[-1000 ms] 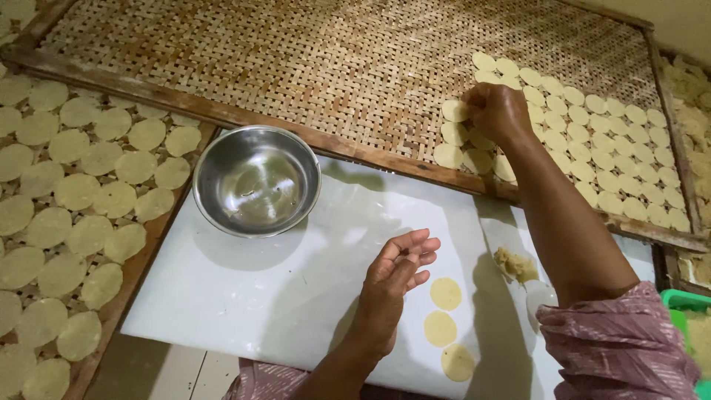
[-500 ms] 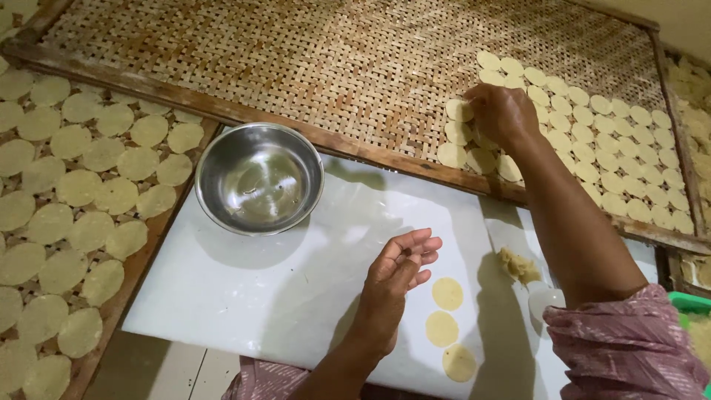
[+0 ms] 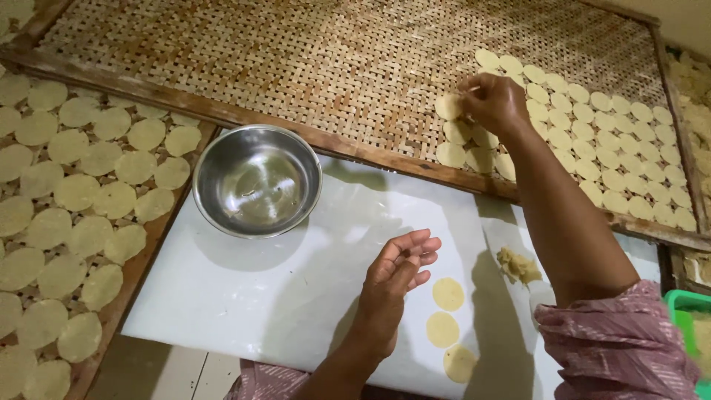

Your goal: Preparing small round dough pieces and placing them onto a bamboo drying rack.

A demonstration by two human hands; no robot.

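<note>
Home cracker workshop, woven drying trays (image 3: 311,67), dough discs (image 3: 448,294)

white board (image 3: 244,296), bowl (image 3: 257,180), dough discs (image 3: 447,294)

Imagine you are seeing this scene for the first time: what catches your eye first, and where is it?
The woven tray across the top stands out, with rows of pale dough discs filling its right end, where the right hand touches one disc at the edge of the rows. A shiny steel bowl sits at the upper left of the white board. The left hand rests on the board beside three more discs.
</note>
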